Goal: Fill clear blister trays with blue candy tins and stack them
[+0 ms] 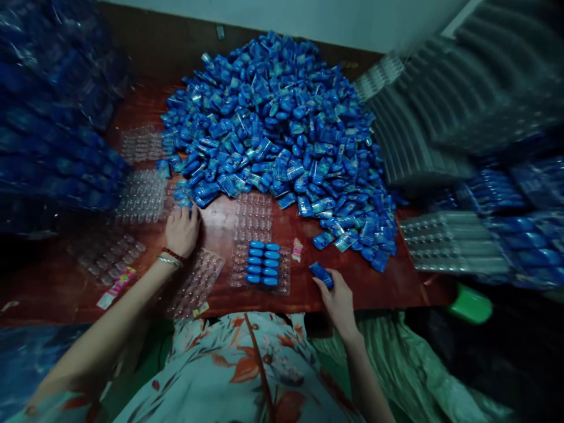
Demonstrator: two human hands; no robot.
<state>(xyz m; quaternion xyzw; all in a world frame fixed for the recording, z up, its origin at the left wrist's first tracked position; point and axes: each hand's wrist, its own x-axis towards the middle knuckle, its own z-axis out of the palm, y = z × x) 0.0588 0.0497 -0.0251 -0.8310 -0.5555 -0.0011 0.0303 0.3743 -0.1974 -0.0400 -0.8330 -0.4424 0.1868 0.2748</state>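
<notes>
Closest to me, my right hand [338,301] sits at the near edge of the wooden table [388,282], fingers closed around one small blue packet [321,275] that sticks out toward the tray. Just to its left lies a clear plastic tray [264,267] with two short columns of blue packets pressed into its pockets; the pockets along the tray's sides look bare. A small pink-and-white slip [297,249] lies beside the tray's right edge.

Farther left, my left hand [181,230], with bracelets [171,257] at the wrist, reaches to the near fringe of the big heap. Its fingertips are down among the loose packets there, but I cannot tell whether they have closed on one. My forearm crosses over another clear tray [194,285] that is tilted at the table's edge. More clear trays [141,197] lie spread across the left part of the table.

Beyond both hands, the heap of blue packets [282,123] covers the middle and back of the table. To the right stand stacks of trays [449,241], some filled with blue. A green object [470,305] sits low on the right, below the table edge.
</notes>
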